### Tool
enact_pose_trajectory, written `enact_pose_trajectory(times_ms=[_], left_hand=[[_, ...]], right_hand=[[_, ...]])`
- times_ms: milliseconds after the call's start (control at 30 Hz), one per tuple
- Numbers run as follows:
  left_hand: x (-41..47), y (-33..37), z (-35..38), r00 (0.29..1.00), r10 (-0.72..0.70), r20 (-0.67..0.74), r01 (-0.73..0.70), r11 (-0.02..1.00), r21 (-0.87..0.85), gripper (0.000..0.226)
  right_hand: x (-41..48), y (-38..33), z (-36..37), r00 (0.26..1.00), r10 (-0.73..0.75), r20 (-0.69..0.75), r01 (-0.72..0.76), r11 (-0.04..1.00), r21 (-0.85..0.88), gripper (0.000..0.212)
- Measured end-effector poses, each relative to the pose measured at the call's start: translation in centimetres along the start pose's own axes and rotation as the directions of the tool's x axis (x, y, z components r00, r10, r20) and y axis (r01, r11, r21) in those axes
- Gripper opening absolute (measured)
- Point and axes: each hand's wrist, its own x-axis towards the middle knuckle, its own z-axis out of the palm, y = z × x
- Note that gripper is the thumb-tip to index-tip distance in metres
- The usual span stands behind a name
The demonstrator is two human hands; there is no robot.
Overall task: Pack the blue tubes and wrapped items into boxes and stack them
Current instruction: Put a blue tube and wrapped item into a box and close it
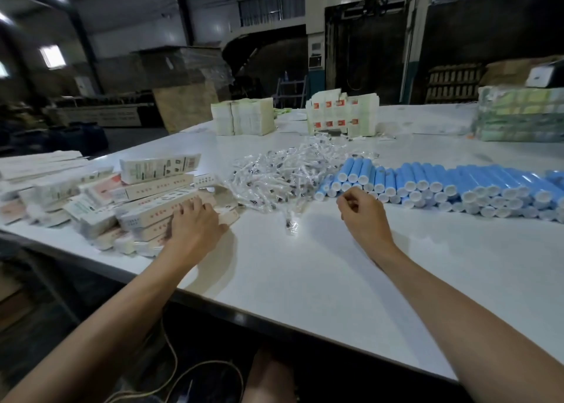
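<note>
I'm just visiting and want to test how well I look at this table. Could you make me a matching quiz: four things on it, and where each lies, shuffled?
Things:
1 blue tubes
2 wrapped items
3 loose boxes
4 carton stacks

Places:
A far side of the table
B at the left, under the left hand
C heaped in the middle
D piled in rows at the right

Pairs: 1-D, 2-C, 3-B, 4-A.
</note>
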Motion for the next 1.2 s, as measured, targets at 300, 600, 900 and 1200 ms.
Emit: enact_pose_trajectory(times_ms=[300, 600, 900, 1200], left_hand=[[-0.4, -0.7, -0.9, 0.970, 0.132, -0.202, -0.113, 0.988, 0.103, 0.045], [2.1, 2.9, -4.8, 0.964, 0.022, -0.266, -0.209, 0.681, -0.702, 0.040], [4.7, 13.3, -5.9, 0.967, 0.212, -0.142, -0.088, -0.246, -0.965, 0.042], [4.7, 15.3, -2.5, 0.936, 0.332, -0.112, 0.070, -0.490, -0.869, 0.026]], right_hand=[[-0.3, -0.3, 0.0, 0.999, -0.034, 0.030, 0.035, 0.998, -0.047, 0.020], [-0.1, 0.1, 0.4, 0.999, -0.004, 0.042, 0.008, 0.995, -0.100, 0.015], [6.1, -0.2, -0.8, 0.963, 0.211, -0.168, -0.241, 0.954, -0.181, 0.011], [15.5, 1.3, 0.2, 0.977, 0.203, -0.068, -0.199, 0.748, -0.633, 0.031]])
